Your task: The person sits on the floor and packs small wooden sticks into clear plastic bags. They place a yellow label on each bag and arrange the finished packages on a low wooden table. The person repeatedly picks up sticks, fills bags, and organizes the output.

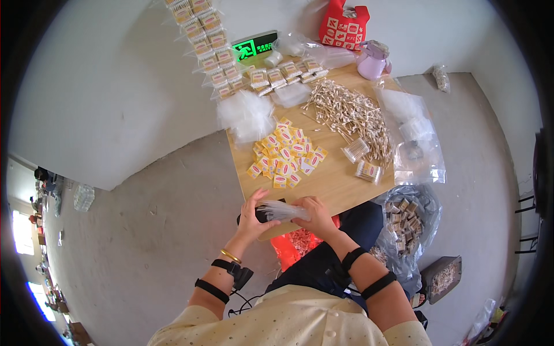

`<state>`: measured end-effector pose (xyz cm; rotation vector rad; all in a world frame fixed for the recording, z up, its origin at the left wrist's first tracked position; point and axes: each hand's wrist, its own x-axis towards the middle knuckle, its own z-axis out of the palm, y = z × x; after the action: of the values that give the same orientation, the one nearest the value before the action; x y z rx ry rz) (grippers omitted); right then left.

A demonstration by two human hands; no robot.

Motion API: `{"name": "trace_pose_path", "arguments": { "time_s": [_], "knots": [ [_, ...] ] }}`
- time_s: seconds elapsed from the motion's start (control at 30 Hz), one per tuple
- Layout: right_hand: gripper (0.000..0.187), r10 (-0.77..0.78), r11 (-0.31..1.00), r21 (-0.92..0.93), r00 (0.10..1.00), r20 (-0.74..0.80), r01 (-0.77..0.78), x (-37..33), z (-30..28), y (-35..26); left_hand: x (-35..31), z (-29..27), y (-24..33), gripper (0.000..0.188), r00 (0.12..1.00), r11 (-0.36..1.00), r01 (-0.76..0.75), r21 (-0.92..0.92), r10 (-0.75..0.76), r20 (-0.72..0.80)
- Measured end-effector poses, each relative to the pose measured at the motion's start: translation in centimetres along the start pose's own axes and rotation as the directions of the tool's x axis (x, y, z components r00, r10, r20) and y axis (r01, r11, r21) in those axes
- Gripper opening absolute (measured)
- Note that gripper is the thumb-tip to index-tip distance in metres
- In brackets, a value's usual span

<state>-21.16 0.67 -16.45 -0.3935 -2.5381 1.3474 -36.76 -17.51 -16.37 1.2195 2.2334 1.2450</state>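
Over the near edge of the table, a fanned stack of clear plastic bags (pixel 278 210) spans my two hands. My right hand (pixel 316 215) grips its right end with the fingers closed. Curved round the left end is my left hand (pixel 250 218), thumb and fingers against the bags' edges. Just beyond lies a pile of yellow and white printed cards (pixel 284 153). Farther right, loose cotton swabs (pixel 352 115) form a large heap, with two packed bundles of swabs (pixel 367 171) at its near end.
More clear bags (pixel 247 115) lie at the table's far left, beside a tall stack of swab packs (pixel 210 43). At the back are a lit green sign (pixel 254 47), a red bag (pixel 344 26) and a lilac jug (pixel 374 60). A grey sack of packs (pixel 404 222) stands right of my legs.
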Motion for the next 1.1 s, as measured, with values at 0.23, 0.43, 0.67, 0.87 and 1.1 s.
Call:
{"name": "trace_pose_path", "arguments": {
  "time_s": [0.23, 0.43, 0.67, 0.87, 1.1],
  "knots": [
    [0.058, -0.032, 0.991, -0.13, 0.999, -0.026, 0.028, 0.0, 0.5, -0.5, -0.2, 2.1, 0.4, 0.095, 0.993, 0.987, -0.109, 0.114, 0.102, 0.067],
    [0.06, 0.013, 0.993, -0.114, 0.999, -0.041, -0.018, 0.0, -0.6, 0.3, 0.4, 2.1, 0.1, 0.094, 0.997, 0.987, 0.052, -0.155, -0.043, 0.066],
    [0.061, -0.013, 0.991, -0.135, 1.0, -0.022, 0.01, -0.4, -0.9, 0.0, 0.2, 0.3, 0.0, 0.1, 0.982, 0.985, -0.066, 0.158, 0.036, 0.186],
    [0.05, -0.028, 0.99, -0.139, 0.998, -0.061, 0.02, 0.0, 0.1, 0.3, 0.2, -0.3, 0.3, 0.099, 0.983, 0.947, -0.106, 0.302, 0.054, 0.176],
    [0.026, 0.239, 0.965, 0.122, 0.97, -0.05, -0.231, 0.5, 0.0, -0.6, 1.3, 1.6, 1.9, 0.1, 0.998, 0.999, -0.037, -0.033, 0.039, 0.058]
  ]
}}
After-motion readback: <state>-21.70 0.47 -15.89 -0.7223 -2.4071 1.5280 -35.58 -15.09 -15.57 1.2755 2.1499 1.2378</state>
